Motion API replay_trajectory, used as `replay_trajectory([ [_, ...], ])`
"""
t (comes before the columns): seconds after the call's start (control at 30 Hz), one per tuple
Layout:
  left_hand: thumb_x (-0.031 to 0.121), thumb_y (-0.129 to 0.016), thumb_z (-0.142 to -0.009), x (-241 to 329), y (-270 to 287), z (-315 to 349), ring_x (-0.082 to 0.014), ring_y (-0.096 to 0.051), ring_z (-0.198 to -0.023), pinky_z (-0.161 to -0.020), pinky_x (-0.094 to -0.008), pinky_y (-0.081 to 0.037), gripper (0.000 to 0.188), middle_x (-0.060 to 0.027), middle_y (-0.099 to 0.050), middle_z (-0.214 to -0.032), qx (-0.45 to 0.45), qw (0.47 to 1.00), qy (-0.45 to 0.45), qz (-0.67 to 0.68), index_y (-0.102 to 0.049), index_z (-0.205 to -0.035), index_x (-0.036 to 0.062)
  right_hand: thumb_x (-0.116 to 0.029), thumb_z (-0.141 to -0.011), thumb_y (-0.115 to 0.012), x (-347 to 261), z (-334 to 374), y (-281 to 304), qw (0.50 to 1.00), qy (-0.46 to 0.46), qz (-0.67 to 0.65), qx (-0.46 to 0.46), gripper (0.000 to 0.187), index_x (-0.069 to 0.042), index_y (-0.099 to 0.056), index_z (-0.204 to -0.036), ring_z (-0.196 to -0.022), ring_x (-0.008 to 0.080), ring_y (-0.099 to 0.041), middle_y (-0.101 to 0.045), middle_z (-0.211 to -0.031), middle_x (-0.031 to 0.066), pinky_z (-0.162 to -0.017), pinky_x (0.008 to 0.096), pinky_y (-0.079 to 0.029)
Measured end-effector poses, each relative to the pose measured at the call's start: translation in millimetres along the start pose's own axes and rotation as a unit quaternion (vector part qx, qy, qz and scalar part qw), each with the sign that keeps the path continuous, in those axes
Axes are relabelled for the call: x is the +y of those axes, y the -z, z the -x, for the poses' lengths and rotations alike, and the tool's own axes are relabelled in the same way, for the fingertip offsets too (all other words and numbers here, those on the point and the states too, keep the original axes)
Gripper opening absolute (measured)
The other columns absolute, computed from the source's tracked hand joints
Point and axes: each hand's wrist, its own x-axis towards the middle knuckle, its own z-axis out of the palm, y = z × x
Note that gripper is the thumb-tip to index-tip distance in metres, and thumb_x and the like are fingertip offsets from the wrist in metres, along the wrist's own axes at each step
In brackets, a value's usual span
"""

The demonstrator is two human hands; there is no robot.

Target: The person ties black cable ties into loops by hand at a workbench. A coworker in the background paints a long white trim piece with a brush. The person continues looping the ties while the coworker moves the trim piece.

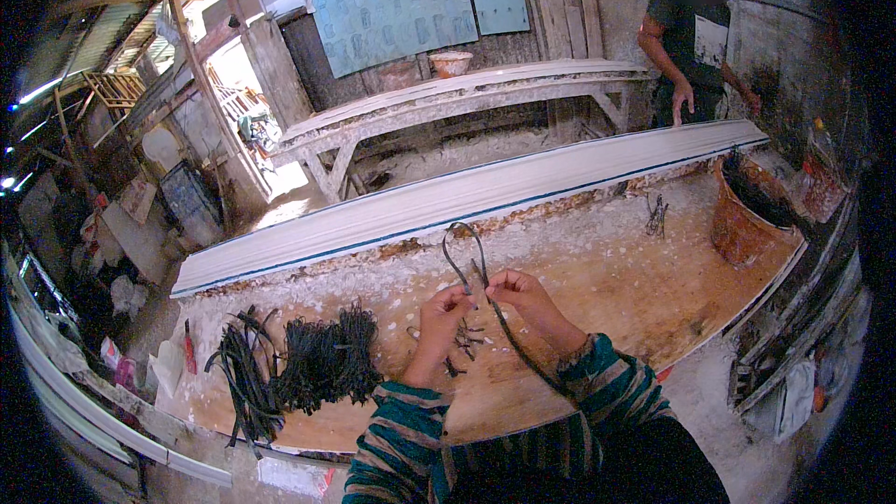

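Note:
Both my hands are over the wooden tabletop, pinching one long black rubber-like strip point(509, 336). It bends into an upright loop above my fingers, and a tail runs down past my right forearm. My left hand point(442, 325) is closed on one side of the loop; my right hand point(534, 304) is closed where the strip crosses. A short end sticks up between them. Several small dark tied pieces point(464, 343) lie on the wood beside my left hand. Further left are dense bundles of thin black strips point(327, 359) and a heap of wider black strips point(245, 369).
A long white panel point(467, 187) with a blue edge lies along the table's far side. At the right stands an orange bucket point(747, 233) holding dark material, near a small black bundle point(657, 217). Across the panel, a person point(695, 47) stands with one hand near it. Behind is a white bench point(467, 91).

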Motion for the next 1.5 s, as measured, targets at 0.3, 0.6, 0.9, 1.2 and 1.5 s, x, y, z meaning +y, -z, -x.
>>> replay_trajectory([
  [0.3,0.004,-0.060,-0.077,-6,0,-9,-0.0072,-0.052,-0.072,-0.067,-0.0200,-0.042,0.027,-0.0017,-0.061,-0.080,-0.021,0.998,-0.054,-0.003,-0.057,-0.104,0.0003,-0.008,-0.077,-0.060,-1,0,-7,0.999,-0.022,0.013,-0.020,0.008,-0.003,-0.058,-0.083,-0.073,0.0093,-0.054,-0.060,-0.079,0.0025,-0.069,0.0219,-0.041],
  [0.6,0.004,-0.059,-0.078,-4,-1,-8,-0.0068,-0.054,-0.075,-0.067,-0.0203,-0.043,0.029,-0.0018,-0.062,-0.083,-0.039,0.998,-0.050,-0.026,-0.055,-0.106,-0.0002,-0.009,-0.076,-0.058,-4,2,-11,0.999,-0.013,0.044,0.007,0.006,-0.004,-0.058,-0.077,-0.074,0.0111,-0.053,-0.059,-0.076,0.0016,-0.072,0.0239,-0.041],
  [0.9,0.002,-0.058,-0.078,4,-3,-4,-0.0080,-0.055,-0.076,-0.069,-0.0206,-0.043,0.027,-0.0018,-0.061,-0.085,-0.052,0.996,-0.056,-0.038,-0.055,-0.105,-0.0003,-0.009,-0.078,-0.060,-2,0,-5,0.998,0.010,0.065,-0.014,0.010,-0.002,-0.057,-0.083,-0.073,0.0086,-0.053,-0.059,-0.079,0.0023,-0.068,0.0219,-0.042],
  [1.2,0.001,-0.055,-0.079,-6,0,-8,-0.0075,-0.054,-0.076,-0.067,-0.0198,-0.042,0.023,-0.0010,-0.061,-0.083,-0.079,0.995,-0.057,-0.009,-0.057,-0.102,0.0000,-0.008,-0.077,-0.060,-3,0,-5,0.998,0.010,0.055,-0.025,0.009,-0.001,-0.058,-0.083,-0.073,0.0090,-0.054,-0.060,-0.079,0.0028,-0.067,0.0216,-0.043],
  [1.5,0.000,-0.053,-0.080,5,-3,-3,-0.0074,-0.054,-0.076,-0.068,-0.0197,-0.042,0.022,-0.0012,-0.060,-0.085,-0.066,0.995,-0.064,-0.032,-0.056,-0.102,-0.0003,-0.011,-0.077,-0.058,2,-3,-3,0.997,-0.001,0.083,0.004,0.008,-0.003,-0.060,-0.075,-0.071,0.0118,-0.054,-0.060,-0.074,0.0024,-0.068,0.0242,-0.042],
])
